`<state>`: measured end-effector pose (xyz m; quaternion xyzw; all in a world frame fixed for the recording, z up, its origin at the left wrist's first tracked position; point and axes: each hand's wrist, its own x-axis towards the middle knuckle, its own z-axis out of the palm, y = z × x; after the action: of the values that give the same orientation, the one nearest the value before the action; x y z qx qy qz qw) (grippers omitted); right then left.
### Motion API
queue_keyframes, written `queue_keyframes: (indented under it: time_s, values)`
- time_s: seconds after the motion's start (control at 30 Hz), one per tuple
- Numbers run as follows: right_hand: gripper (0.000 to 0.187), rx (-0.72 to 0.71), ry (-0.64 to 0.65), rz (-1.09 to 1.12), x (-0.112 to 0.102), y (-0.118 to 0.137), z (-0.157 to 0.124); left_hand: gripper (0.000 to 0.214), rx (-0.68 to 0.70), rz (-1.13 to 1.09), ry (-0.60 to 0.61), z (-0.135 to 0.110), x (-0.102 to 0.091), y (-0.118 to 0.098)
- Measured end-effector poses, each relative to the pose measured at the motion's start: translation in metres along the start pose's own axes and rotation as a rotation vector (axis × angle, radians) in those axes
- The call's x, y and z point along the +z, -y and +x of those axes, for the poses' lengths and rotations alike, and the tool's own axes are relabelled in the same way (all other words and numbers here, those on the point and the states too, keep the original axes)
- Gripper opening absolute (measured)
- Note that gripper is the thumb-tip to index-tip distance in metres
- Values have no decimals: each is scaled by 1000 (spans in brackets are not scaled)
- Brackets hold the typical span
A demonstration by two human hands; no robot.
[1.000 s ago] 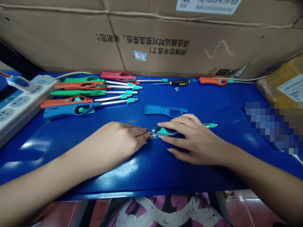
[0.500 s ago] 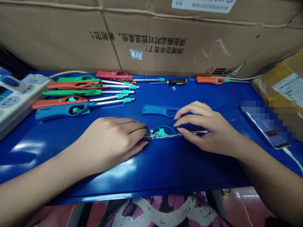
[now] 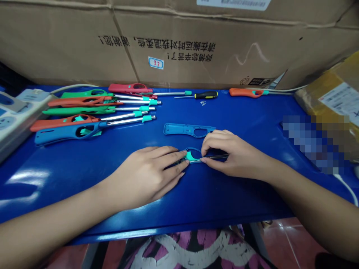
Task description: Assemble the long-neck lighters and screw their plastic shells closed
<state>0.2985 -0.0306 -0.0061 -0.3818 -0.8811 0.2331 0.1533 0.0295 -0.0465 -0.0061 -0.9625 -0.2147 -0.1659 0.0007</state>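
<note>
An opened blue lighter body (image 3: pixel 193 161) lies on the table, with a turquoise trigger (image 3: pixel 191 155) and a thin metal tube (image 3: pixel 220 156) running right. My left hand (image 3: pixel 151 173) is over its handle end, fingers pressing down around it and hiding the inner parts there. With thumb and forefinger, my right hand (image 3: pixel 235 153) pinches the lighter where the tube meets the body; the exact spot is covered. Just behind them lies the loose blue shell half (image 3: pixel 179 129), inner side up, close to my right knuckles.
Several lighters (image 3: pixel 81 101) in green, orange, red and blue lie at the back left beside a power strip (image 3: pixel 17 116). A screwdriver (image 3: pixel 207 95), small screws (image 3: pixel 203 103) and an orange lighter (image 3: pixel 244 92) lie behind. Cardboard box (image 3: pixel 174 71), taped box (image 3: pixel 333 97) and blurred phone stand around.
My left hand has slid right along the lighter, its fingertips now at the trigger. My right thumb and forefinger have closed from a loose, parted pose into a pinch.
</note>
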Motion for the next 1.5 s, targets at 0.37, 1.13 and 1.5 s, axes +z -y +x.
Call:
queue_keyframes:
  time_s: [0.37,1.13,1.5]
  values:
    - [5,51,-22,65,2,2,2,28,-38,-11,10,-1,3,-1]
    - [4,167,29,218,-5,1,2,18,-240,-596,135,3,-17,50]
    - [6,180,39,241,-5,2,3,35,-99,-523,208,-1,-15,54]
